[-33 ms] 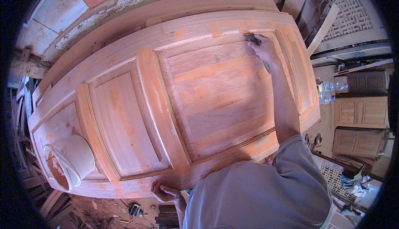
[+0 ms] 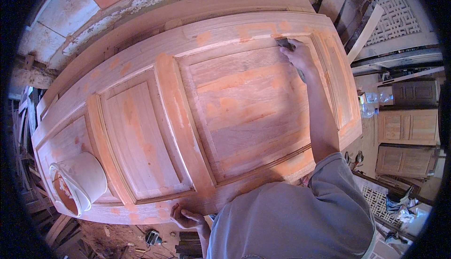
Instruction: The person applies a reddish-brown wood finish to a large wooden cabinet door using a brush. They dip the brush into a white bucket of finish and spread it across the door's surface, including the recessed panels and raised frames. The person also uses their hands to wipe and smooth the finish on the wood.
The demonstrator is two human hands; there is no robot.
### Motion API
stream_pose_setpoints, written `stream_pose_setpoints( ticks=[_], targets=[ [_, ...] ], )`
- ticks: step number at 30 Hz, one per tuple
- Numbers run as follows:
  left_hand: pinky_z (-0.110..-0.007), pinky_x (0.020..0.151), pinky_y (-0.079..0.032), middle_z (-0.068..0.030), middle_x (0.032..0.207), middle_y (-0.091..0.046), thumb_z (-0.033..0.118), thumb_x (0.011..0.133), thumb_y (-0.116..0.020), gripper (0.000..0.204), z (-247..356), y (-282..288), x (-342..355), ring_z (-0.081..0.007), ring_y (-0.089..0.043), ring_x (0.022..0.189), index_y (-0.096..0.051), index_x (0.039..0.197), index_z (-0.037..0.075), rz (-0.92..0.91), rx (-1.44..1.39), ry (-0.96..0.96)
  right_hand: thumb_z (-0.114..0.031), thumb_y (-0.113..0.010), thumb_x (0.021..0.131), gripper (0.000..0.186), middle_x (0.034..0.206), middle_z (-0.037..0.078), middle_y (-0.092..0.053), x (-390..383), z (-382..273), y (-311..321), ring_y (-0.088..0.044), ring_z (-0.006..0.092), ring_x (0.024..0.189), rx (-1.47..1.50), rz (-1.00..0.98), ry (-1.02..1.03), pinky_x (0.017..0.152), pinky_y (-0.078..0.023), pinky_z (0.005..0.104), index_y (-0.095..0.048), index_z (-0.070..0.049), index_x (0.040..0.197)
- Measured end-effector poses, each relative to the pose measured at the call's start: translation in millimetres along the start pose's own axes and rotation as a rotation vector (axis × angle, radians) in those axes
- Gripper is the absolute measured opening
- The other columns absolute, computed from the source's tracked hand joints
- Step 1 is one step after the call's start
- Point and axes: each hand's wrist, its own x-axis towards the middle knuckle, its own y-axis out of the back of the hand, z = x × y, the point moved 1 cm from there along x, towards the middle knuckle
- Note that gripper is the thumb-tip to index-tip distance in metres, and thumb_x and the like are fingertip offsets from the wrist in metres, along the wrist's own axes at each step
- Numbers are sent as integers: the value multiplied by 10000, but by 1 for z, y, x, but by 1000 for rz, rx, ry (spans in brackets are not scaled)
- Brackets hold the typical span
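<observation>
A wooden panel door [image 2: 188, 43] lies flat before me, its raised panels and rails patched with orange filler. My right hand [image 2: 299, 56] reaches to the far right of the large panel and is closed round a dark flat scraper [image 2: 283, 42]. The tool's blade touches the moulding along the panel's far edge, and its other end shows below my palm. At the door's near edge is my left hand [image 2: 189, 217], with fingers curled in; whether anything is in them is hidden. A white bucket [image 2: 94, 177] with orange paste inside rests tilted on the door's near left corner.
Another door-like board [image 2: 155, 26] lies beyond this one, by a stained wall. Stacked timber [image 2: 28, 137] stands at the left. Finished panel doors [image 2: 408, 126] and clear plastic bottles [image 2: 372, 98] are at the right. A small power tool [image 2: 152, 237] lies on the floor below.
</observation>
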Motion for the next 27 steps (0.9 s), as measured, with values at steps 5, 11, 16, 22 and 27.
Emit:
stream_pose_setpoints(
  ticks=[5,11,16,22,27],
  targets=[
    [-452,848,-494,-205,975,-609,193,998,-539,274,4,0,0,-348,-602,936,-581,887,-55,8,-5,0,-254,-750,902,376,666,40,-610,-3,-12,-1,-581,135,540,72,-6,-55,474,-484,316,-678,-64,1219],
    [-448,843,-496,-204,972,-616,223,1000,-540,300,5,0,3,-343,-607,928,-589,893,-53,4,40,-11,-270,-757,897,452,717,65,-650,8,1,0,-602,144,555,-97,-40,49,486,-500,319,-653,-52,1279],
    [-450,826,-505,-205,968,-620,230,1003,-534,310,3,0,0,-344,-613,910,-584,881,-52,10,47,-2,-278,-770,891,529,729,75,-659,5,-3,-2,-598,143,546,-83,-17,0,494,-516,315,-618,-19,1327],
    [-447,824,-513,-206,967,-623,228,1003,-531,307,-2,3,-4,-344,-619,909,-588,888,-52,7,19,21,-256,-768,895,506,726,59,-640,0,-6,-9,-585,125,554,64,22,-64,479,-521,301,-621,-18,1317],
    [-445,820,-516,-204,968,-625,226,998,-535,307,3,-1,1,-342,-621,904,-599,894,-56,9,36,-5,-240,-765,898,440,733,36,-620,0,-2,-7,-581,116,573,117,19,-95,475,-526,297,-649,-24,1264]
  ],
)
